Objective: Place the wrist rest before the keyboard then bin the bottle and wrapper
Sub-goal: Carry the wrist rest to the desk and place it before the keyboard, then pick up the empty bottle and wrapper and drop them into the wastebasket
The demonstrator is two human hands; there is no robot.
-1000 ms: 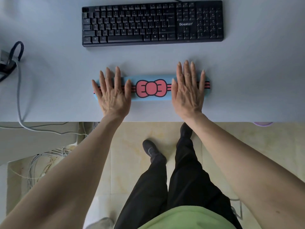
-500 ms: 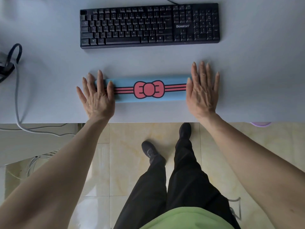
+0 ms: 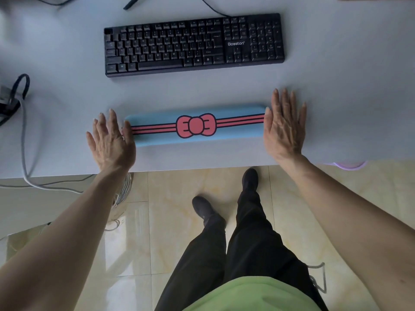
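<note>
Wrist rest point(image 3: 195, 125) lies flat on tabletop point(image 3: 67, 135), apart from keyboard point(image 3: 194, 44); looks soft, light, bendy. Left hand point(image 3: 111, 142) and right hand point(image 3: 284, 129) spread flat at its ends, gripping nothing; best taken by both ends.

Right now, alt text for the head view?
A person's open left hand and right hand flank the ends of a blue wrist rest with a pink bow, lying on a white desk in front of a black keyboard. Cables trail off the desk's left side.
</note>
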